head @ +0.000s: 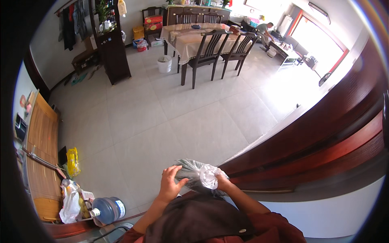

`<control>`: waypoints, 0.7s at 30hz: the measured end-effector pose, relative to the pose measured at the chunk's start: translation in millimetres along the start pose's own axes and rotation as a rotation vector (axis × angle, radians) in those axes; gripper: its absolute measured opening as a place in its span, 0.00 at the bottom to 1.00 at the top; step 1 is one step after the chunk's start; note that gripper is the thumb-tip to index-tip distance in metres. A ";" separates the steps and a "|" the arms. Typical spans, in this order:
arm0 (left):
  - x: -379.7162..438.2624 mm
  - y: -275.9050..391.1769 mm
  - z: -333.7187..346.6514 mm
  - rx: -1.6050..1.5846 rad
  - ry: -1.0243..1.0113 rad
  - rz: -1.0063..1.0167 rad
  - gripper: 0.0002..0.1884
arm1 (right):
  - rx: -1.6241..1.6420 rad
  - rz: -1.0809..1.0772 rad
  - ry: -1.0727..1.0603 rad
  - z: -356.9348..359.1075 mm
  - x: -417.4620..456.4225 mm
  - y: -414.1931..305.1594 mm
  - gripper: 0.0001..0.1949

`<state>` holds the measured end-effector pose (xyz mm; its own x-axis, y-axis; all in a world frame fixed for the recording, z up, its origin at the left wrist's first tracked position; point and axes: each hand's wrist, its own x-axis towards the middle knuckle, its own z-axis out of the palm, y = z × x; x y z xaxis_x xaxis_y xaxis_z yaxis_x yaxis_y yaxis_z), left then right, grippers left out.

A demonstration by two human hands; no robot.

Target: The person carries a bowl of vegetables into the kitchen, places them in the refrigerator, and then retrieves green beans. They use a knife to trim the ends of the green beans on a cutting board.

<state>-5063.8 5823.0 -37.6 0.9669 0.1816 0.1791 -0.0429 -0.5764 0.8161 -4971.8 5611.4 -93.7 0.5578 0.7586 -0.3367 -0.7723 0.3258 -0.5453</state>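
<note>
A clear plastic bag [194,174] is in front of my waist, with something dark or greenish showing through it. My right hand [223,182] grips its gathered, crumpled end. To the left of the bag, my left hand [170,183] has its thumb and fingers spread, the fingertips at the bag's edge. Whether those fingertips touch the plastic, I cannot tell. The bag's underside and its exact contents are hidden.
A dark red wooden door [304,152] stands close on my right. At lower left are a blue water jug [109,209] on its side and a white plastic bag [71,203]. Farther off are a clothed dining table [194,45], dark chairs [209,51], a white bucket [164,64] and a bending person [263,32].
</note>
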 end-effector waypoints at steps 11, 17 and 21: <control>53.8 14.6 -25.3 -0.020 0.063 0.177 0.10 | -1.346 -0.588 -0.185 80.0 65.5 -36.2 0.11; 61.5 5.9 -19.0 0.131 -0.001 0.196 0.16 | -1.312 -0.579 -0.163 66.8 82.1 -40.5 0.11; 70.4 5.4 -7.7 0.064 -0.036 0.222 0.19 | -1.315 -0.684 -0.154 57.0 88.1 -49.1 0.10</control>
<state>-4997.9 5838.7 -16.3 0.9441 0.0166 0.3294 -0.2406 -0.6483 0.7223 -4902.0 5694.4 -52.9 0.5883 0.7506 0.3008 0.4862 -0.0311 -0.8733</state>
